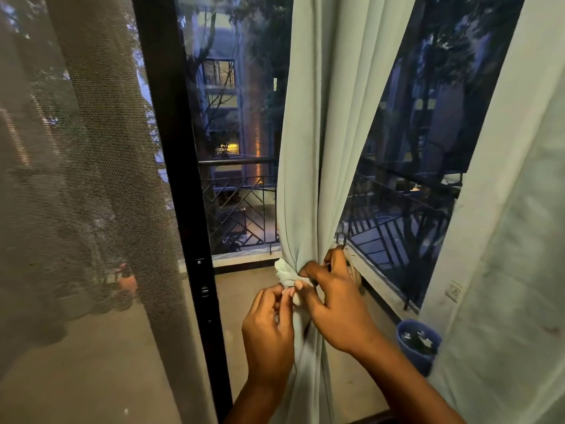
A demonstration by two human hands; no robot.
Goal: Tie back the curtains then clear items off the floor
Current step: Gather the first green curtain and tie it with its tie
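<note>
A pale green curtain [318, 148] hangs in the middle of the glass door and is gathered tight at waist height. A knot of the same pale fabric [284, 273] bunches there. My left hand [269, 335] pinches a strip of that fabric just below the knot. My right hand [333, 298] grips the gathered curtain and the tie from the right side, fingers curled round it. Below the hands the curtain falls in a narrow bundle to the lower frame edge.
A sheer mesh curtain [91, 179] covers the left, beside a black door frame [183, 179]. A second pale curtain [519, 209] hangs at right. Outside are a balcony railing [241, 209] and a blue pot [419, 344]. A wall socket [455, 291] sits at right.
</note>
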